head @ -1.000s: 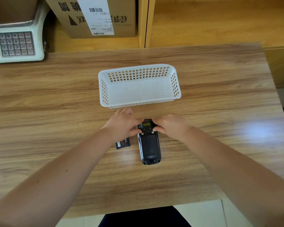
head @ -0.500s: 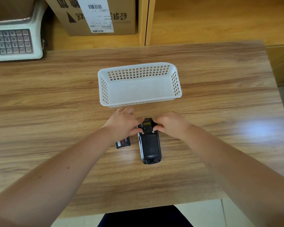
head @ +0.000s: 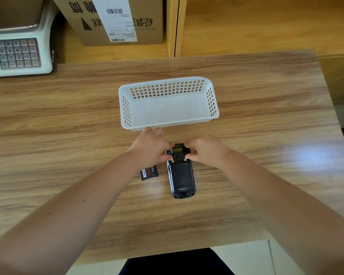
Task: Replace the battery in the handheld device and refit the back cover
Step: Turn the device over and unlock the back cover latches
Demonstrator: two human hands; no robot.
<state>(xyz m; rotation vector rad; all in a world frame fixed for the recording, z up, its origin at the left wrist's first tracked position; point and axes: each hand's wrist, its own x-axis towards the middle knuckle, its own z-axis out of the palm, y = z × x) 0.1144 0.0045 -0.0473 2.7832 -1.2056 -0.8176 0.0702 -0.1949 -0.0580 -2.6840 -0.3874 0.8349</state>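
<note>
A black handheld device lies face down on the wooden table, its back cover in place over the lower body. My left hand pinches the left side of its far end. My right hand pinches the right side of the same end. Two small screws and a yellow label show between my fingertips. A loose black battery with a red label lies on the table just left of the device, partly under my left wrist.
An empty white perforated basket stands just beyond my hands. A weighing scale with a keypad sits at the far left. A cardboard box stands on the shelf behind the table. The table's near edge runs below my forearms.
Both hands stay on the far end of the device. The fingertips have shifted slightly along its sides. The device and the battery have not moved.
</note>
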